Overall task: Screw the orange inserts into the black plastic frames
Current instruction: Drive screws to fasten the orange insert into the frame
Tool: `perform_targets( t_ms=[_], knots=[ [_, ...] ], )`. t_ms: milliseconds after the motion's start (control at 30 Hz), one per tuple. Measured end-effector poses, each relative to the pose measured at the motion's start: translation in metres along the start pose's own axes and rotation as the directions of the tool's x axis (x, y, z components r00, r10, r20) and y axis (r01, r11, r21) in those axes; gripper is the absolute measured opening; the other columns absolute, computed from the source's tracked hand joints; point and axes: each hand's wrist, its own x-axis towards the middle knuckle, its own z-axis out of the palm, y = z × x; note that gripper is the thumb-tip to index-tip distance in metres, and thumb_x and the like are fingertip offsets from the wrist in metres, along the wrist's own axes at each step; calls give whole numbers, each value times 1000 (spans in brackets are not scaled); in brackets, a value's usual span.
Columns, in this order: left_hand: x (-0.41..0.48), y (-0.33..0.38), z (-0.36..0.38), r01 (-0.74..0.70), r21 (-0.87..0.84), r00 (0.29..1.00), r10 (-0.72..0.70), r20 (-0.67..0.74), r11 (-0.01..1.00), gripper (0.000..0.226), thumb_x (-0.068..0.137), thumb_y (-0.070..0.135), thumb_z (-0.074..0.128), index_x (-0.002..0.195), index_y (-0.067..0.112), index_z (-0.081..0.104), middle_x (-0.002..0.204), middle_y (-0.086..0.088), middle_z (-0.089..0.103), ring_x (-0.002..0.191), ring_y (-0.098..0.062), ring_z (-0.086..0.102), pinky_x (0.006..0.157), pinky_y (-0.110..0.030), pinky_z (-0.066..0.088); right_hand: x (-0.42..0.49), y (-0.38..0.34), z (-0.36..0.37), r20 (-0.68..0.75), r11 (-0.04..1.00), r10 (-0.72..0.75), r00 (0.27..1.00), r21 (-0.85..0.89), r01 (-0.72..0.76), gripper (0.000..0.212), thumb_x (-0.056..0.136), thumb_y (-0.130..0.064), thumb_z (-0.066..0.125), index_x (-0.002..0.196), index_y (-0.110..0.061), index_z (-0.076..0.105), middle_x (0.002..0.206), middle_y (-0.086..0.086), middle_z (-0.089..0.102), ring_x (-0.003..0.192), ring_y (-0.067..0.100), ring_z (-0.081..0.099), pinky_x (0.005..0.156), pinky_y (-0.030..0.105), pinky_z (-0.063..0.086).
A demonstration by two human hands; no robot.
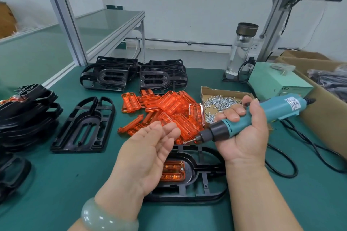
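So the black frame (187,198) lay flat under both hands; the right hand (246,140) gripped the screwdriver (281,108) sideways, bit pointing left (probably needs tipping down), the left hand (148,150) hovered open beside the tip, and the orange insert (172,171) sat in the frame below.

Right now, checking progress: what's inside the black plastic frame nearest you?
An orange ribbed plastic insert, one silver screw at its upper right corner. The left hand covers its left end, hiding any screws there.
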Motion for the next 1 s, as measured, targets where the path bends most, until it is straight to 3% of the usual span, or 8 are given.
perform_targets(
  t_ms=[167, 267, 400, 567, 767, 1000],
  knots=[
    [-6, -2, -3, -25, 70, 1000, 24, 11, 997, 16, 69, 22, 68, 82, 14, 64, 65, 1, 65, 53, -5, 60, 43, -14, 47, 0, 0, 0, -22, 1000, -2, 1000, 14, 3, 8, 84, -31, 56, 84, -23, 53, 57, -11, 45, 44, 2, 44, 54, 18, 44],
    [-11, -2, -4, 18, -13, 1000, -17, 25, 1000, 10, 79, 9, 65, 89, 8, 62, 64, -3, 65, 54, -9, 61, 44, -16, 49, 1, 0, 1, -30, 1000, -11, 999, 23, 11, 10, 81, -31, 57, 84, -23, 53, 57, -11, 45, 44, 2, 44, 54, 18, 43],
    [-15, -5, -1, 26, -37, 999, -24, 43, 999, 27, 72, 0, 63, 99, 4, 66, 66, -5, 67, 56, -10, 63, 48, -16, 51, 0, -1, 1, -31, 999, -13, 999, 49, 14, 11, 80, -31, 59, 83, -23, 53, 57, -11, 45, 43, 3, 44, 53, 18, 43],
    [-14, -10, 4, 131, -112, 991, -132, -7, 985, 11, 86, 10, 61, 89, 3, 69, 63, -5, 66, 50, -9, 61, 43, -14, 49, -2, 1, 2, -48, 999, -15, 999, 44, 17, 12, 80, -33, 59, 83, -24, 52, 57, -11, 45, 44, 2, 44, 54, 17, 43],
    [-18, -16, 10, 265, -133, 964, -262, 40, 955, 16, 68, 13, 64, 79, 3, 69, 64, -8, 65, 48, -12, 61, 40, -15, 48, -3, 3, 3, -50, 999, -29, 998, 35, 30, 12, 82, -33, 58, 84, -24, 52, 58, -12, 45, 45, 2, 44, 55, 19, 44],
    [-21, -14, 12, 259, -110, 964, -251, 86, 960, 14, 67, 11, 63, 67, 1, 73, 65, -11, 65, 50, -14, 63, 41, -16, 49, -3, 3, 4, -65, 999, -39, 997, 30, 41, 11, 84, -33, 58, 85, -24, 52, 59, -11, 45, 45, 3, 44, 56, 19, 44]
  ],
)
